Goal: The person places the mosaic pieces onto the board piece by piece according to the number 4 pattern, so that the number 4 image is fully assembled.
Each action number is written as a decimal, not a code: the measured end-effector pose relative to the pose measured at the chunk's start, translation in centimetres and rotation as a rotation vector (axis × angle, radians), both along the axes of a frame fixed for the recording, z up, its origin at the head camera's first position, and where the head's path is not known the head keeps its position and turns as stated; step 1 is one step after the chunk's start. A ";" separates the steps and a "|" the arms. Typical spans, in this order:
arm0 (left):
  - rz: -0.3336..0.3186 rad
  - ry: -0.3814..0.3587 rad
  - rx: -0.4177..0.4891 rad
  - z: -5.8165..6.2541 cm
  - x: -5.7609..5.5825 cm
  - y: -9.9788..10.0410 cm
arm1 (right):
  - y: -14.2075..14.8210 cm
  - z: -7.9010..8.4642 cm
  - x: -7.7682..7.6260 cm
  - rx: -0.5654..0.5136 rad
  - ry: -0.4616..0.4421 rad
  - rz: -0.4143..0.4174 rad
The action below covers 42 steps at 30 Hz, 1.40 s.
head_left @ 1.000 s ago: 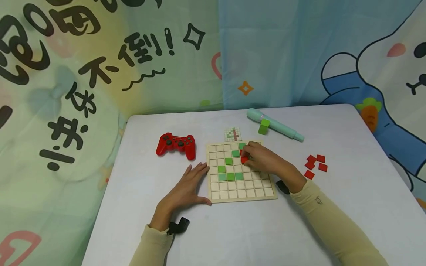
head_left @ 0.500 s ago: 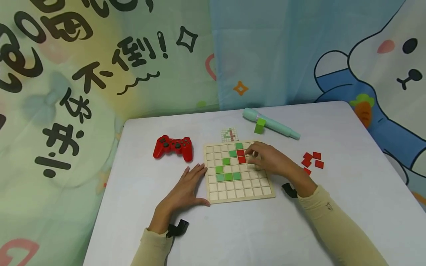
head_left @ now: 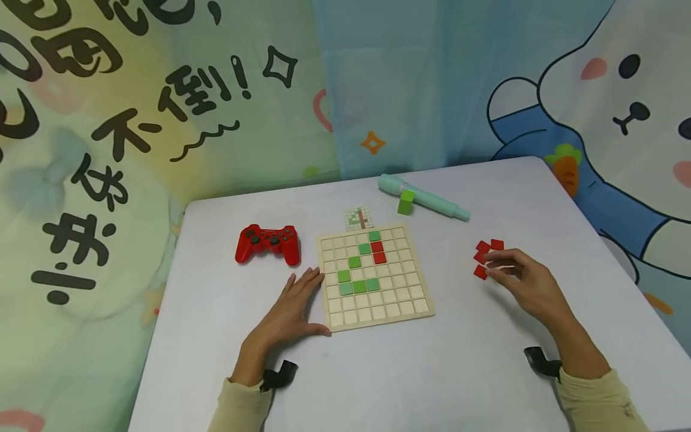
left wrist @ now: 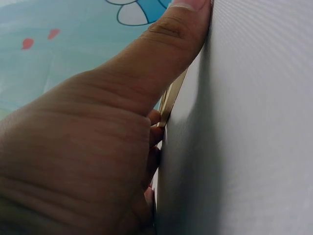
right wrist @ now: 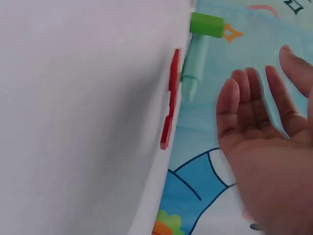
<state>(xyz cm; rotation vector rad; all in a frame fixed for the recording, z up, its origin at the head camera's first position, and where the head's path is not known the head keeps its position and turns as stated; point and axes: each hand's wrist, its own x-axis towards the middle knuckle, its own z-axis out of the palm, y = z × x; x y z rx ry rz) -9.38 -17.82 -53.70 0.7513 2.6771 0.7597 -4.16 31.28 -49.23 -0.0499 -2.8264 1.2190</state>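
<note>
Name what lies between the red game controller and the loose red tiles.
In the head view, the grid board, holding green tiles and two red ones, lies between the controller and the loose red tiles.

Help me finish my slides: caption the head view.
Left hand at the edge of a partly tiled grid board, right hand beside loose red tiles.
</note>
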 end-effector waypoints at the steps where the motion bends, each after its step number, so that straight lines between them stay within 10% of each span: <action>1: 0.000 -0.003 0.005 0.0 0.0 0.0 | 0.3 -0.3 0.1 0.002 -0.010 0.000; 27: -0.005 0.004 0.016 -0.1 0.2 0.0 | 2.1 -3.1 -1.6 0.226 -0.084 0.069; 42: -0.014 -0.003 -0.008 -0.1 0.1 -0.2 | -1.5 0.9 -3.4 0.245 -0.011 0.207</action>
